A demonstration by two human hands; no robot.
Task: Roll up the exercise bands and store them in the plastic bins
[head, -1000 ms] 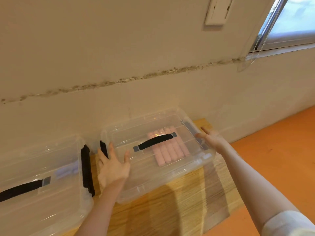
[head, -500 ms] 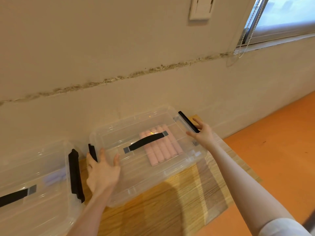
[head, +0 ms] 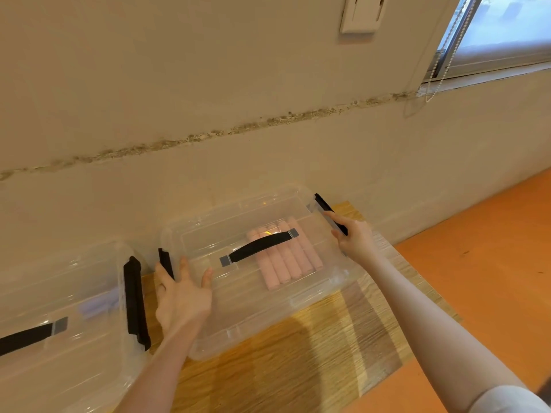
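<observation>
Rolled pink exercise bands are lying inside the lidded clear plastic bin. Left hand is resting open-fingered against its left end; right hand is gripping the black side latch. No legible writing is showing.

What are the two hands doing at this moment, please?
Left hand: open, fingers spread against the left end of the clear bin.
Right hand: fingers on the bin's black latch; whether it grips cannot be told.
</observation>
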